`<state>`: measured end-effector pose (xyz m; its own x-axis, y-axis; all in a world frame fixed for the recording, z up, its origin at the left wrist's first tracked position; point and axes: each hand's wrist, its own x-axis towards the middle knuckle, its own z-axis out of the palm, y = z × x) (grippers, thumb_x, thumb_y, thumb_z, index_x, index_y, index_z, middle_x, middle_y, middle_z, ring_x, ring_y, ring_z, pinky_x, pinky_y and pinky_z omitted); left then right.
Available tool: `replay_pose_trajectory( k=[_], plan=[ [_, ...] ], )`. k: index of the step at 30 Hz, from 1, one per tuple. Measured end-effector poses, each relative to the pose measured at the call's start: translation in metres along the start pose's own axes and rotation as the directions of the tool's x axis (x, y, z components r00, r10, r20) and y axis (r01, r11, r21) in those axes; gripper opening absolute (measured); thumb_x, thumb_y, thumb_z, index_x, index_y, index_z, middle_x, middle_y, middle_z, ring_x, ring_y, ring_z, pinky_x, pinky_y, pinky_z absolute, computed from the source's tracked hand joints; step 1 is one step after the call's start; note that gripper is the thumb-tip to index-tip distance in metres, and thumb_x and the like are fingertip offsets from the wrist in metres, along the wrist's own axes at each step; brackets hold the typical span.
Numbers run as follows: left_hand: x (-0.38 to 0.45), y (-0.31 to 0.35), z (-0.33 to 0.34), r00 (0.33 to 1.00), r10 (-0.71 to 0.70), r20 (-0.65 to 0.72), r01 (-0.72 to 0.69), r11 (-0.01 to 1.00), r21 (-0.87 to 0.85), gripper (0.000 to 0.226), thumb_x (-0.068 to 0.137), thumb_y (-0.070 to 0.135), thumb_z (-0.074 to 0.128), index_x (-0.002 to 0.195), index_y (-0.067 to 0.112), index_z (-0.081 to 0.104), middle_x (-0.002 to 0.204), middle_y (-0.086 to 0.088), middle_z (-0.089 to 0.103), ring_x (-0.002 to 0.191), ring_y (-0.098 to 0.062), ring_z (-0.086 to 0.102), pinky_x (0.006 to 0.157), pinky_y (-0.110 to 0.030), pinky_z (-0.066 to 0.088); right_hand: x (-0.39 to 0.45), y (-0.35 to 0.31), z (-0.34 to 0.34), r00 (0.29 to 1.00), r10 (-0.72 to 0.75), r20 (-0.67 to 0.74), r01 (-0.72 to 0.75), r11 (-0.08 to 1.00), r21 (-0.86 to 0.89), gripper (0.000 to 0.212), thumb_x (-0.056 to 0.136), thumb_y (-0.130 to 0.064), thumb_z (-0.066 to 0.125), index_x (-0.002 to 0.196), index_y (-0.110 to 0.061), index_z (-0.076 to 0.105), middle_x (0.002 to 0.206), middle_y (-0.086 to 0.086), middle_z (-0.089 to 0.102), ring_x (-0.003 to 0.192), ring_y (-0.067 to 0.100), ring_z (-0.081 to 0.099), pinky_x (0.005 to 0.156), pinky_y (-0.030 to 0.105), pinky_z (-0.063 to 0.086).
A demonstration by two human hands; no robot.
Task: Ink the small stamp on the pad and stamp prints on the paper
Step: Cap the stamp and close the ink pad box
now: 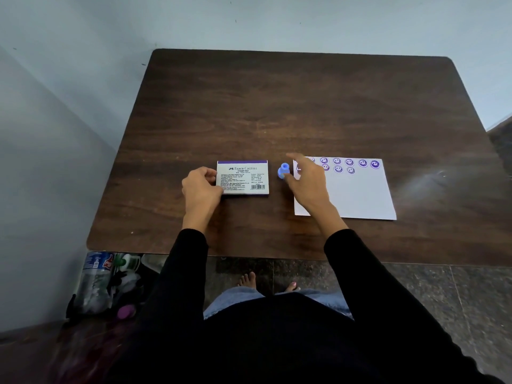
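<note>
A white stamp pad box (243,177) with a purple top edge lies closed on the dark wooden table (277,106). My left hand (201,187) grips its left edge. A small blue stamp (283,171) stands upright between the box and a white paper (360,195). My right hand (306,180) is just right of the stamp with fingers spread, thumb close to its base; I cannot tell whether it touches. The paper carries several purple smiley prints (349,162) in two rows along its top; my hand hides the leftmost ones.
The table's near edge runs just in front of my body. On the floor at the lower left stands a bag (102,289) with plastic bottles. Walls close in on the left and behind the table.
</note>
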<state>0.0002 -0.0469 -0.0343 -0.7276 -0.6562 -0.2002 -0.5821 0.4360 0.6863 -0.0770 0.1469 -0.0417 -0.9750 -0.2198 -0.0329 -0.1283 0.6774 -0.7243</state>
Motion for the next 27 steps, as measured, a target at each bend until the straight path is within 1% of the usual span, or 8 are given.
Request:
replay_pose_trajectory(
  k=[4, 10, 13, 16, 18, 21, 24, 27],
  plan=[
    [0.002, 0.004, 0.001, 1.000, 0.000, 0.013, -0.001, 1.000, 0.016, 0.034, 0.070, -0.004, 0.066, 0.102, 0.007, 0.068, 0.100, -0.010, 0.072, 0.095, -0.023, 0.066, 0.092, -0.033, 0.051, -0.002, 0.002, 0.005, 0.998, -0.053, 0.033, 0.053, 0.999, 0.002, 0.023, 0.085, -0.010, 0.063, 0.108, -0.010, 0.066, 0.100, 0.013, 0.074, 0.091, 0.031, 0.066, 0.083, 0.033, 0.046],
    [0.003, 0.007, 0.003, 1.000, 0.000, 0.023, -0.001, 1.000, 0.027, 0.039, 0.072, -0.004, 0.065, 0.109, 0.007, 0.066, 0.105, -0.011, 0.070, 0.098, -0.025, 0.065, 0.091, -0.031, 0.050, -0.003, 0.003, 0.007, 0.997, -0.071, 0.020, 0.070, 0.997, 0.024, 0.023, 0.084, -0.003, 0.059, 0.105, -0.007, 0.066, 0.095, 0.016, 0.075, 0.093, 0.032, 0.068, 0.084, 0.037, 0.049],
    [0.004, 0.008, 0.004, 1.000, -0.012, 0.029, 0.012, 1.000, 0.021, 0.039, 0.072, -0.005, 0.064, 0.109, 0.008, 0.066, 0.105, -0.011, 0.070, 0.099, -0.025, 0.065, 0.091, -0.030, 0.050, -0.004, 0.005, 0.008, 0.996, -0.082, 0.023, 0.082, 0.996, 0.021, 0.036, 0.086, -0.011, 0.059, 0.122, -0.011, 0.057, 0.108, 0.013, 0.072, 0.101, 0.029, 0.065, 0.088, 0.036, 0.048],
    [0.006, 0.008, 0.005, 0.999, -0.024, 0.039, 0.023, 0.999, 0.030, 0.040, 0.073, -0.005, 0.063, 0.110, 0.009, 0.066, 0.106, -0.010, 0.070, 0.098, -0.024, 0.065, 0.091, -0.030, 0.050, -0.005, 0.011, 0.005, 0.988, -0.110, -0.107, 0.108, 0.994, -0.022, 0.051, 0.085, -0.020, 0.060, 0.134, -0.016, 0.045, 0.130, 0.007, 0.059, 0.118, 0.024, 0.052, 0.096, 0.036, 0.043],
    [0.007, 0.008, 0.006, 0.999, -0.026, 0.043, 0.024, 0.999, 0.032, 0.040, 0.074, -0.004, 0.063, 0.111, 0.009, 0.065, 0.108, -0.011, 0.069, 0.100, -0.024, 0.064, 0.090, -0.028, 0.049, -0.004, 0.019, 0.000, 0.975, -0.110, -0.194, 0.092, 0.991, -0.096, 0.050, 0.087, -0.019, 0.057, 0.135, -0.013, 0.044, 0.137, 0.009, 0.053, 0.128, 0.027, 0.046, 0.103, 0.038, 0.038],
    [0.005, 0.010, 0.009, 1.000, -0.002, 0.013, 0.001, 0.999, 0.050, 0.039, 0.078, -0.001, 0.059, 0.115, 0.009, 0.063, 0.113, -0.011, 0.068, 0.106, -0.025, 0.062, 0.090, -0.028, 0.046, -0.002, 0.036, -0.003, 0.989, -0.014, -0.147, -0.020, 0.973, -0.232, 0.045, 0.097, -0.023, 0.045, 0.140, -0.011, 0.039, 0.151, 0.011, 0.038, 0.142, 0.027, 0.029, 0.114, 0.039, 0.026],
    [-0.001, 0.016, 0.016, 0.988, 0.144, -0.058, -0.138, 0.986, 0.093, 0.041, 0.086, 0.004, 0.052, 0.127, 0.006, 0.053, 0.126, -0.015, 0.059, 0.119, -0.029, 0.053, 0.100, -0.034, 0.040, -0.006, 0.048, 0.002, 0.994, 0.038, -0.106, -0.069, 0.949, -0.308, 0.044, 0.100, -0.024, 0.038, 0.141, -0.009, 0.035, 0.154, 0.013, 0.032, 0.145, 0.028, 0.022, 0.116, 0.039, 0.021],
    [-0.012, 0.023, 0.031, 0.955, 0.293, -0.049, -0.280, 0.943, 0.178, 0.048, 0.094, 0.009, 0.043, 0.141, 0.004, 0.034, 0.148, -0.016, 0.037, 0.140, -0.029, 0.030, 0.115, -0.041, 0.024, -0.012, 0.050, 0.007, 0.993, 0.010, -0.119, -0.049, 0.942, -0.332, 0.045, 0.100, -0.023, 0.035, 0.142, -0.008, 0.033, 0.154, 0.014, 0.029, 0.145, 0.029, 0.021, 0.117, 0.040, 0.020]
  ],
)
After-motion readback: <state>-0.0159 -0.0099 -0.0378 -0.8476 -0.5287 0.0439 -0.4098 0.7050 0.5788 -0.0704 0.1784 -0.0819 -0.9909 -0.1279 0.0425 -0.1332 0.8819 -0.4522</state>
